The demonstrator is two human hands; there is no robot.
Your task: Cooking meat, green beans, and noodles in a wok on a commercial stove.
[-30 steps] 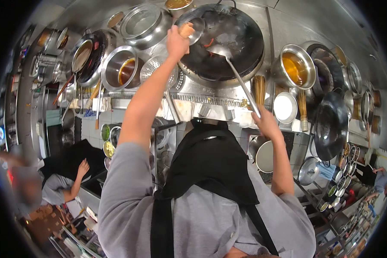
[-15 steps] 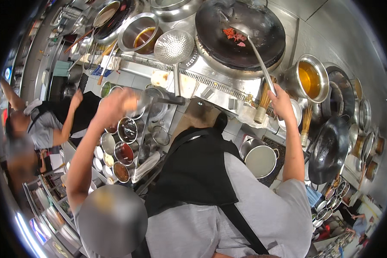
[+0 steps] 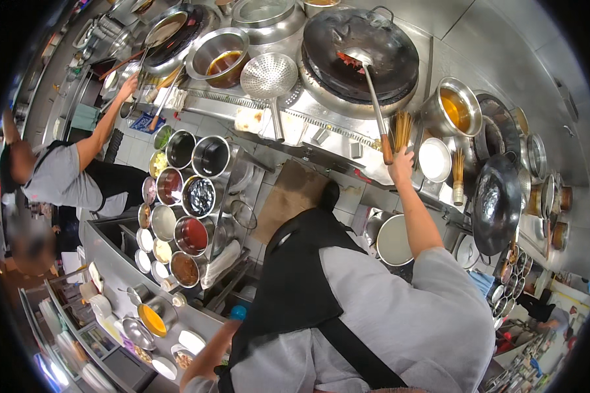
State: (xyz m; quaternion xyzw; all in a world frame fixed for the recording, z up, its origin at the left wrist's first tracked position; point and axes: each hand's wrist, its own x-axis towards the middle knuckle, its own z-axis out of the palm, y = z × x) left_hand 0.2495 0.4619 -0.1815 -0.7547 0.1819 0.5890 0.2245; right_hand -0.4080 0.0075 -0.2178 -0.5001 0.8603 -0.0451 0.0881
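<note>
My right hand is at the stove's front edge, beside the wooden-handled end of a ladle. The ladle's bowl lies in a black wok over red food pieces. A bamboo brush stands right at my fingers, its lower part covered by the hand; whether I grip it is unclear. My left arm reaches back over the counter at the lower left. My left hand is beside a round blue object, its fingers mostly hidden by my apron.
A perforated strainer and a pot of brown liquid stand left of the wok, a pot of amber oil right of it. Seasoning pots crowd the left cart. A co-worker reaches across at far left. A pale-filled pot stands low.
My right hand has let go of the ladle, which now rests in the wok. My left hand has swung from above the seasoning pots back to the lower-left counter, and my body has turned.
</note>
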